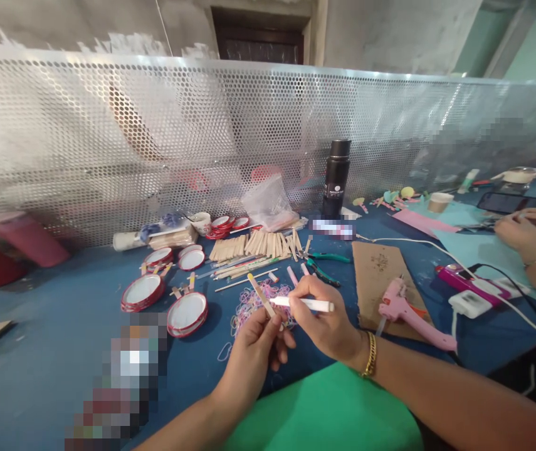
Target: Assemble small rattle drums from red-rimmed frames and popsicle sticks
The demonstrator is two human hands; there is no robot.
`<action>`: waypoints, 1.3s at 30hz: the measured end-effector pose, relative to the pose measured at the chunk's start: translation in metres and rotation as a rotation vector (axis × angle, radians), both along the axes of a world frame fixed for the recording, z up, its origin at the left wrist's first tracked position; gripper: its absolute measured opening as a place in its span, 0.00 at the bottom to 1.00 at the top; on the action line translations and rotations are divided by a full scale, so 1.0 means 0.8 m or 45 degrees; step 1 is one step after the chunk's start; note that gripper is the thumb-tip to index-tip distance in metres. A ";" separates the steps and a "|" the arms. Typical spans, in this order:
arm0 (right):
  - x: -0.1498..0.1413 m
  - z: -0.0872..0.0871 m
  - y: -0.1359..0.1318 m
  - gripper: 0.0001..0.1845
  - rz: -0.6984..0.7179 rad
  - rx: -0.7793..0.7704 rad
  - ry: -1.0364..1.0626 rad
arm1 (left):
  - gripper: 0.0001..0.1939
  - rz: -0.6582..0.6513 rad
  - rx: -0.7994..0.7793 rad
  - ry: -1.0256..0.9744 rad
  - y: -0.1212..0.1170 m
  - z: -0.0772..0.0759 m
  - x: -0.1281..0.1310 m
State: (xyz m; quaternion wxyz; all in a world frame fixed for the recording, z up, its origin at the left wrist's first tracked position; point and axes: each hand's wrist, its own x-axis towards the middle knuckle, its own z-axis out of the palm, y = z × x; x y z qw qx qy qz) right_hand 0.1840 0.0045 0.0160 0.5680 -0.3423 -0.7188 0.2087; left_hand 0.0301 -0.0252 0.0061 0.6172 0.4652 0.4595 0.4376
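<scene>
Above the near middle of the worktop, the left hand pinches a yellow-tipped stick in a closed grip; the right hand grips a white marker against it; colouring seems partly done, with many seemingly plain sticks lying farther off.

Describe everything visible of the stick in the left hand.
The stick is thin, narrow and flat, pale like bare wood, with a yellow upper end. It looks straight and unbroken. The left hand grips its lower part, which the fingers partly hide. It is held tilted, yellow end up and leaning left in the picture, in front of the heap of loops. The tip of the white marker is at its side; whether they touch is unclear.
</scene>
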 end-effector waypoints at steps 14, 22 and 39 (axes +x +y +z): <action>-0.004 -0.007 0.004 0.07 0.000 -0.072 -0.034 | 0.22 -0.019 0.006 0.033 -0.001 0.004 -0.001; -0.004 -0.005 0.000 0.06 0.046 -0.090 -0.024 | 0.22 -0.022 0.017 0.020 -0.002 0.004 0.001; -0.004 -0.003 0.000 0.06 -0.009 -0.079 0.007 | 0.20 -0.008 0.015 0.033 -0.003 0.005 0.002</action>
